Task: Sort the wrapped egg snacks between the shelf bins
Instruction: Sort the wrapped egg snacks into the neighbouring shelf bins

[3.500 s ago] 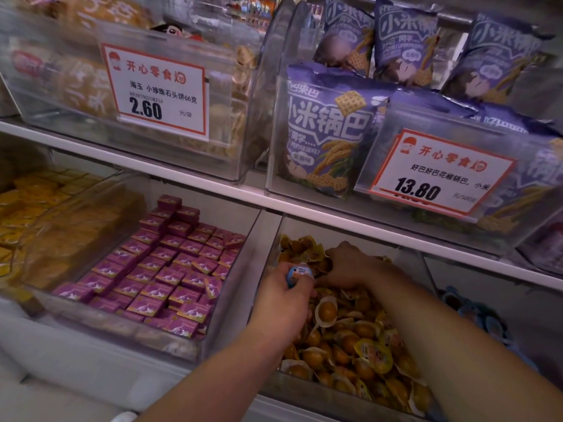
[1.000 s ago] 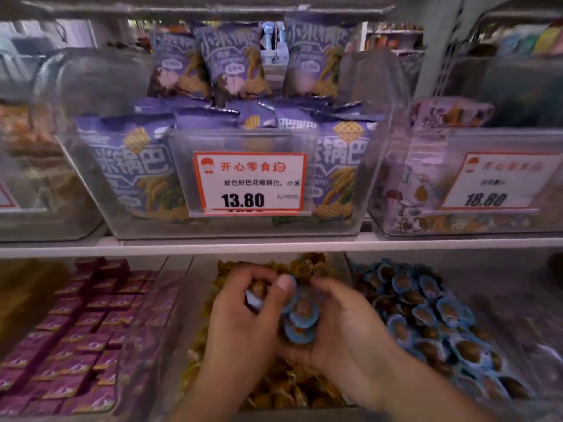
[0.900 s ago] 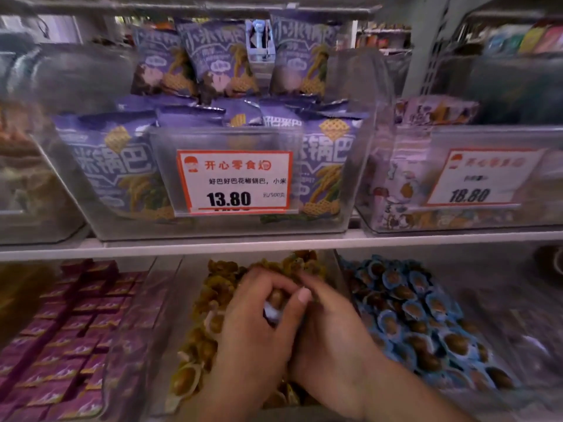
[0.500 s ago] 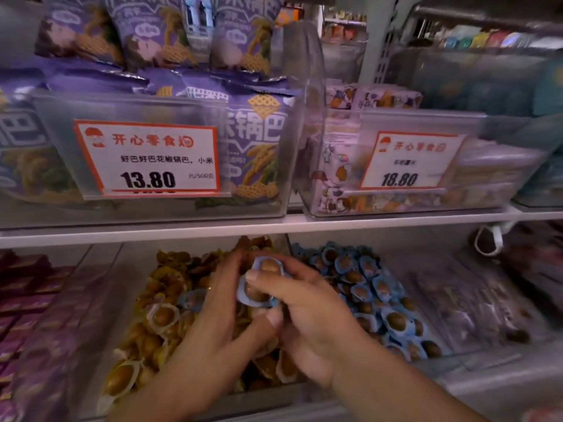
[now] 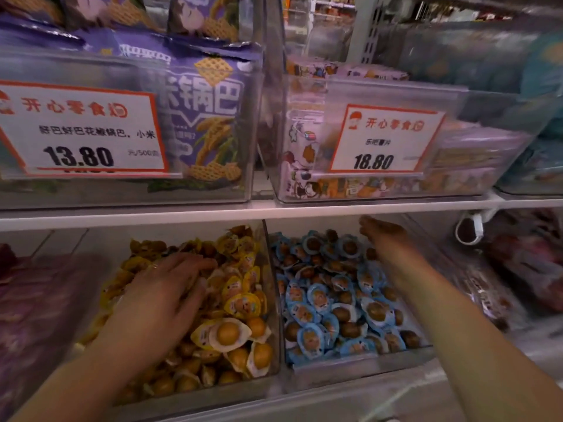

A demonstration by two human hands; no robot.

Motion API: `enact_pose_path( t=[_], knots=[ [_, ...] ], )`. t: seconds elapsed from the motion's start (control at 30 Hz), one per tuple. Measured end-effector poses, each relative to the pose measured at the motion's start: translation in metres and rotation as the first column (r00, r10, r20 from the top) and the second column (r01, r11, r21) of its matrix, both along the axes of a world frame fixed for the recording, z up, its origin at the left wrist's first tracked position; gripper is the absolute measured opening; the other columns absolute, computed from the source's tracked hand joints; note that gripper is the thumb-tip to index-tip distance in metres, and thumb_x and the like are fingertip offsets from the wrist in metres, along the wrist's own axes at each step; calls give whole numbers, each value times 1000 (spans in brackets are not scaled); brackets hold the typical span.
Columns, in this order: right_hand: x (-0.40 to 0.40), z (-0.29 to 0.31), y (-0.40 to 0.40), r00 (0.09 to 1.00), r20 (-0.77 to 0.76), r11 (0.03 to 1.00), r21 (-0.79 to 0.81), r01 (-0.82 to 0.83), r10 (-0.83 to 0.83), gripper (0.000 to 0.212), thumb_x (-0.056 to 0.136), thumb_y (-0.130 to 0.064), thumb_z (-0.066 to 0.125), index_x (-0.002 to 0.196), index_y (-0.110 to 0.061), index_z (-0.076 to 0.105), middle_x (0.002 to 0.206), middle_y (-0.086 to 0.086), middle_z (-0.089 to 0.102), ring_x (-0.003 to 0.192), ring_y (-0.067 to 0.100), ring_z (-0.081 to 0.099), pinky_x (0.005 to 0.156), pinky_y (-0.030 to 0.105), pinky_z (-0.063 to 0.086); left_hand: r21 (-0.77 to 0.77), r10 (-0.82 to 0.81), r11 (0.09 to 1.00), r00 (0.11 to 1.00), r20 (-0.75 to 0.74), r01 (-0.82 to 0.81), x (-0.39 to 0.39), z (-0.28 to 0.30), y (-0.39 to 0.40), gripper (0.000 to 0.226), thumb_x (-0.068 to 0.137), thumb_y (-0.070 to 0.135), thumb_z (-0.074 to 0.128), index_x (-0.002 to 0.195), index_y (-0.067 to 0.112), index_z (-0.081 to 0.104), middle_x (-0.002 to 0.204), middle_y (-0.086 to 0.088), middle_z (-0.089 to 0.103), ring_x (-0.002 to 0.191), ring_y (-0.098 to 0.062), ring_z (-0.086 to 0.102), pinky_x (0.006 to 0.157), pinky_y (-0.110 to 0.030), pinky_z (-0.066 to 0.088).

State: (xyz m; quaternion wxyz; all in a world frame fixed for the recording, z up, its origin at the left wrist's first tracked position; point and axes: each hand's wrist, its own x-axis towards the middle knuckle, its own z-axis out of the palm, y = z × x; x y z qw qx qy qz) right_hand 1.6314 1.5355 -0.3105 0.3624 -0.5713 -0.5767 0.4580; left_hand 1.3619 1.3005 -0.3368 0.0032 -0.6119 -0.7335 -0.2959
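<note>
Two clear bins stand side by side on the lower shelf. The left bin (image 5: 198,394) holds yellow-wrapped egg snacks (image 5: 231,333). The right bin (image 5: 350,373) holds blue-wrapped egg snacks (image 5: 320,300). My left hand (image 5: 164,293) lies palm down on the yellow pile, fingers spread, with nothing seen in it. My right hand (image 5: 384,236) reaches over the far back of the blue bin; it is blurred, its fingers are stretched out, and no snack shows in it.
A white shelf edge (image 5: 274,208) runs just above both bins. Over it stand clear bins with purple snack bags (image 5: 207,117) and price tags reading 13.80 (image 5: 82,129) and 18.80 (image 5: 384,138). Purple boxes (image 5: 36,300) lie at the left and dark packets (image 5: 524,263) at the right.
My hands, which were together over the yellow bin holding blue-wrapped eggs, have parted. The right hand has gone to the back of the blue bin and the left has dropped onto the yellow pile.
</note>
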Motion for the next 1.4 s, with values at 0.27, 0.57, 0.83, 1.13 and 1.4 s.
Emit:
enact_pose_path(
  t=[0.27,0.57,0.83,1.13,1.4],
  knots=[
    [-22,4,-22,995,-22,972,217,-88,95,27,96,-13,52,81,-25,70,82,-8,75,92,10,71,70,21,53,-293,115,949,993,-16,-114,-27,-9,-8,33,93,28,60,126,32,64,119,6,68,107,-14,64,89,-30,51],
    [-92,23,-133,684,527,444,521,-729,505,33,94,-39,45,117,-31,67,113,-17,64,107,-3,56,93,11,43,-20,181,983,971,159,-180,-32,7,-31,43,80,6,75,117,25,70,110,3,62,96,-11,60,79,-4,39],
    [-232,15,-123,221,802,383,-10,-924,555,30,95,-26,51,121,-15,61,125,11,62,113,30,59,91,33,48,-4,229,949,684,693,-314,-13,5,-64,39,83,2,65,100,37,69,96,9,70,71,-5,67,60,-24,54],
    [-282,-41,-86,178,738,434,-170,-885,651,59,73,-40,73,122,-28,43,113,5,59,100,23,59,86,43,54,-43,242,955,687,685,-293,-14,2,-69,44,86,0,51,98,41,63,105,16,65,71,0,60,56,-12,40],
    [-295,-45,-87,-58,761,320,-339,-885,647,96,79,-42,68,154,-45,8,158,10,26,137,38,34,110,49,37,-55,233,958,649,724,-283,-11,5,-71,43,89,0,49,97,39,64,95,11,64,62,0,62,46,-12,40]
  ],
)
